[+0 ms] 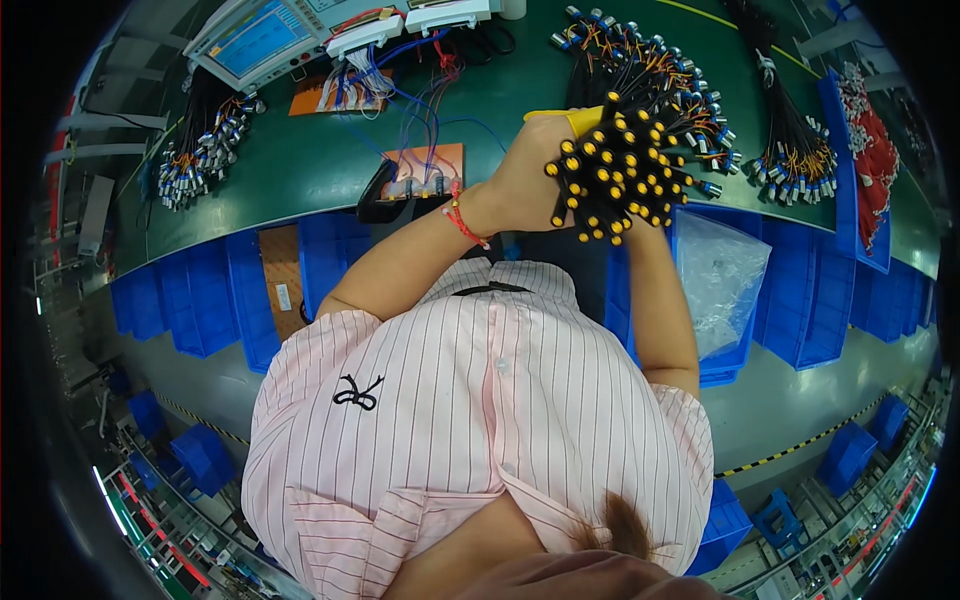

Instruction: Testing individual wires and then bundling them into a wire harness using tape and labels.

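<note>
A thick bundle of black cables (625, 170) with yellow-tipped ends points up at me over the bench's front edge. My left hand (530, 180) is closed around its left side, the fingertips out of sight behind the cables. Beside that hand, a yellow piece (578, 120) shows against the bundle; I cannot tell what it is. My right forearm (662, 300) rises to the bundle's lower right, and the cables hide the right hand's fingers. Behind the bundle, many cable ends with silver-and-blue connectors (690, 95) fan out on the green bench (300, 180).
At the back left stands an instrument with a screen (262, 40), wired to an orange test board (425, 172). More connector bundles lie at left (205, 150) and right (795, 165). Blue bins (200, 300) line the bench front; one holds a clear plastic bag (720, 280).
</note>
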Demonstrator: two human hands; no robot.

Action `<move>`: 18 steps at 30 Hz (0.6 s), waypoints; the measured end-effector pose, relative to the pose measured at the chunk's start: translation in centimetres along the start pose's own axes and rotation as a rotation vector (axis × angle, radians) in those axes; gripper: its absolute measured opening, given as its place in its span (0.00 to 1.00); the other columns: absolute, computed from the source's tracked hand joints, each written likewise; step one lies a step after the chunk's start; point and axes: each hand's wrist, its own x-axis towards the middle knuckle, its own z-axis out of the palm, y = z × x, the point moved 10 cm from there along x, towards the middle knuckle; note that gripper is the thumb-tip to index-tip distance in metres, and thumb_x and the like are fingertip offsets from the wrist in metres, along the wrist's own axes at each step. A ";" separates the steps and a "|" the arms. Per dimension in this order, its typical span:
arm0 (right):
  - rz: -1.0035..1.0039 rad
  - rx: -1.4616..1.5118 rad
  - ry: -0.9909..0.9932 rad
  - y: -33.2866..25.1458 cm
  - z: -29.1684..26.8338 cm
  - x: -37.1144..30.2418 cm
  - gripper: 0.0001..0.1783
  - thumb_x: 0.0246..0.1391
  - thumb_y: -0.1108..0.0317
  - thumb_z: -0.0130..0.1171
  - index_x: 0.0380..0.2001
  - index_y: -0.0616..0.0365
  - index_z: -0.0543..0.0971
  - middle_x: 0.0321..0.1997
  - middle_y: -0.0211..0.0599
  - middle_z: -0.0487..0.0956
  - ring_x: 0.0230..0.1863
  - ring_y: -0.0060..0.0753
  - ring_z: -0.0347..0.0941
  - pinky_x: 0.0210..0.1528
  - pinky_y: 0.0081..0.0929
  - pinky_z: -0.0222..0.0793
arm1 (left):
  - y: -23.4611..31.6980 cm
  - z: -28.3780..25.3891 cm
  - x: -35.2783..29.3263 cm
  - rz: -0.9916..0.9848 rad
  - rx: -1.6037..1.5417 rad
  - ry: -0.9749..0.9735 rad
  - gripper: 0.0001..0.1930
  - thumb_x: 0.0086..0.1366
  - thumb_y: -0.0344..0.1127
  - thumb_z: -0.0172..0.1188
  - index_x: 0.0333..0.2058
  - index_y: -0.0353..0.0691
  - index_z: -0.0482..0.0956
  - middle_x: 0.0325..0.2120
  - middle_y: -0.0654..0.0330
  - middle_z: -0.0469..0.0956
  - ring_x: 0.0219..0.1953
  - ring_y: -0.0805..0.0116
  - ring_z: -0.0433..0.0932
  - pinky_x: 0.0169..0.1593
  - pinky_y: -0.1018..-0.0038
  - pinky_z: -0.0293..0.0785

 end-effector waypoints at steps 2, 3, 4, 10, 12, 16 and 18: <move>-0.066 0.059 0.007 -2.6 -2.9 -1.0 0.38 0.44 0.65 0.61 0.62 0.61 0.67 0.63 0.40 0.68 0.66 0.36 0.63 0.70 0.36 0.49 | 0.6 -0.6 -0.3 0.094 0.130 0.003 0.20 0.46 0.38 0.67 0.38 0.34 0.80 0.37 0.52 0.80 0.33 0.51 0.79 0.40 0.67 0.75; -0.181 0.183 0.089 -4.5 -5.3 -1.8 0.38 0.44 0.65 0.61 0.62 0.61 0.67 0.63 0.40 0.69 0.65 0.36 0.63 0.70 0.36 0.50 | 1.2 -0.6 -0.1 0.126 0.174 -0.027 0.20 0.47 0.39 0.67 0.37 0.33 0.80 0.37 0.52 0.80 0.33 0.51 0.80 0.39 0.69 0.75; -0.405 0.341 0.197 -7.3 -7.8 -2.8 0.41 0.40 0.66 0.59 0.61 0.67 0.65 0.62 0.46 0.70 0.67 0.40 0.61 0.71 0.38 0.48 | 1.6 -0.4 0.2 0.159 0.216 -0.061 0.19 0.47 0.39 0.67 0.37 0.33 0.80 0.37 0.52 0.80 0.33 0.52 0.80 0.38 0.70 0.76; -0.721 -0.361 0.348 -20.8 -5.4 -5.6 0.34 0.49 0.47 0.53 0.52 0.63 0.75 0.60 0.43 0.73 0.61 0.45 0.68 0.64 0.41 0.59 | -0.1 1.2 0.0 -0.160 -0.044 -0.114 0.24 0.49 0.34 0.68 0.46 0.33 0.76 0.39 0.52 0.80 0.39 0.52 0.80 0.42 0.69 0.75; -0.688 -0.688 0.346 -21.6 -2.4 -5.4 0.32 0.46 0.45 0.58 0.48 0.57 0.79 0.58 0.38 0.75 0.58 0.46 0.71 0.60 0.42 0.64 | -0.1 1.0 -0.3 -0.145 -0.051 -0.119 0.24 0.49 0.33 0.67 0.47 0.34 0.76 0.41 0.52 0.79 0.40 0.54 0.79 0.44 0.69 0.75; -0.645 -0.933 0.441 -20.0 -1.9 -5.4 0.22 0.51 0.54 0.58 0.46 0.55 0.81 0.59 0.35 0.75 0.57 0.44 0.72 0.61 0.43 0.64 | -0.3 1.2 -0.2 -0.106 -0.026 -0.144 0.24 0.50 0.32 0.67 0.48 0.35 0.76 0.44 0.53 0.78 0.44 0.57 0.78 0.46 0.68 0.74; -0.618 -1.004 0.515 -19.8 -2.1 -5.7 0.21 0.50 0.58 0.59 0.46 0.56 0.81 0.60 0.36 0.74 0.59 0.44 0.70 0.63 0.44 0.62 | -0.3 1.5 -0.3 -0.105 -0.024 -0.146 0.24 0.51 0.32 0.67 0.48 0.35 0.75 0.46 0.53 0.77 0.46 0.59 0.78 0.48 0.68 0.74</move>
